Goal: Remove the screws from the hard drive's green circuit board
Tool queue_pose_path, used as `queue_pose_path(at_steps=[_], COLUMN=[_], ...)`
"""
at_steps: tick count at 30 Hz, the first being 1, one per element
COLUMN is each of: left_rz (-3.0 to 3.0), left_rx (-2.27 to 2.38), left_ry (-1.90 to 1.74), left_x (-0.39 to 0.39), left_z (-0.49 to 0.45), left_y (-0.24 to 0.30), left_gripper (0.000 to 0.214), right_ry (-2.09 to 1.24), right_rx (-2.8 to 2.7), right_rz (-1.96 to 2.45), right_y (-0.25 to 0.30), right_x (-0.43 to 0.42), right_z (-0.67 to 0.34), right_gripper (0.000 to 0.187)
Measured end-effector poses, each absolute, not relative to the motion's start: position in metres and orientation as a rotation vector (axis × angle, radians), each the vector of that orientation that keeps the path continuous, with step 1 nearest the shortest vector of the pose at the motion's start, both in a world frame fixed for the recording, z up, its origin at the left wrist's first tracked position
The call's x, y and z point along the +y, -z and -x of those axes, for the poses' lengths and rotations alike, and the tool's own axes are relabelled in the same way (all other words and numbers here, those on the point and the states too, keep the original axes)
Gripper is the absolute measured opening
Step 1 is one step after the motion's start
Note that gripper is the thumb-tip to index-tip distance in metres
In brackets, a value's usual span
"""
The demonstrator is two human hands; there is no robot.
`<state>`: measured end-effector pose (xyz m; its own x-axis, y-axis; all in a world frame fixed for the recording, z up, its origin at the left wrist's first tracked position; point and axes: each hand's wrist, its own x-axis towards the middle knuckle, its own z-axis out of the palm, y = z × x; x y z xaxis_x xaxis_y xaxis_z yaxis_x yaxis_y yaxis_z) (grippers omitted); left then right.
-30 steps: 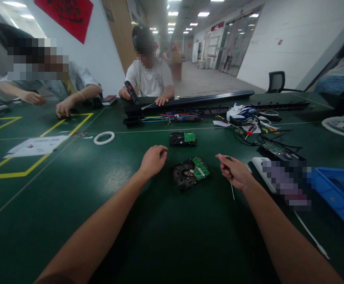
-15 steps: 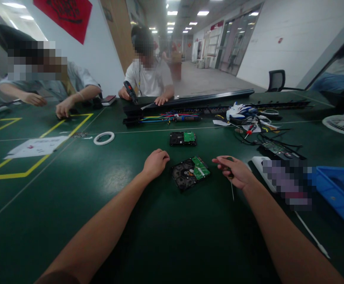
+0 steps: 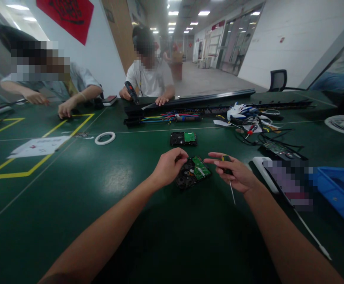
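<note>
A hard drive [image 3: 194, 172] lies circuit side up on the green table, turned at a slant, with a green board over its right part. My left hand [image 3: 170, 167] is over its left edge, thumb and fingertips pinched together. Whatever is between those fingertips, if anything, is too small to tell. In my right hand [image 3: 238, 173] is a screwdriver [image 3: 227, 159] with a yellow and black handle, its thin shaft pointing down toward me. That hand's index and middle fingers stretch toward the drive's right side. Farther off lies a second hard drive [image 3: 177, 138], square to the table.
A tape roll [image 3: 97, 141] and paper sheets [image 3: 38, 146] lie left. Behind the drives run black rails with coloured wires [image 3: 160, 117]. On the right are cables, a red screwdriver [image 3: 251, 131], a phone-like device [image 3: 290, 183] and a blue bin [image 3: 337, 197]. Two people work opposite.
My left hand has moved right, from beside the slanted drive to over its left edge. My right hand has shifted slightly left, its index and middle fingers now more extended, still holding the screwdriver.
</note>
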<state>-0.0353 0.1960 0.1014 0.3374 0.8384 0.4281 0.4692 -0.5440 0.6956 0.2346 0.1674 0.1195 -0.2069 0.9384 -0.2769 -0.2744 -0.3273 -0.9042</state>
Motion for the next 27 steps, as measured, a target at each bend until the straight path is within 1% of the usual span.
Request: queue_pose_path(at_steps=[4, 12, 19, 24, 27], left_rz=[-2.101, -2.07, -2.345, -2.497, -2.608], left_rx=[0.976, 0.899, 0.902, 0.911, 0.911], left_ry=[-1.07, -1.199, -1.22, -1.192, -1.208], left_x=[0.179, 0.174, 0.175, 0.175, 0.176], left_z=[0.01, 0.0, 0.004, 0.005, 0.006], left_y=[-0.109, -0.11, -0.108, -0.105, -0.102], left_gripper=[0.011, 0.02, 0.024, 0.021, 0.023], right_ry=[-1.662, -1.735, -1.713, -1.708, -1.703], right_rx=[-0.969, -1.098, -1.109, -1.102, -1.111], right_rz=[1.135, 1.166, 1.157, 1.152, 1.143], right_y=[-0.118, -0.121, -0.115, -0.116, -0.115], right_x=[0.163, 0.153, 0.154, 0.155, 0.155], right_z=[-0.224, -0.209, -0.206, -0.205, -0.205], right_gripper=[0.043, 0.038, 0.03, 0.03, 0.03])
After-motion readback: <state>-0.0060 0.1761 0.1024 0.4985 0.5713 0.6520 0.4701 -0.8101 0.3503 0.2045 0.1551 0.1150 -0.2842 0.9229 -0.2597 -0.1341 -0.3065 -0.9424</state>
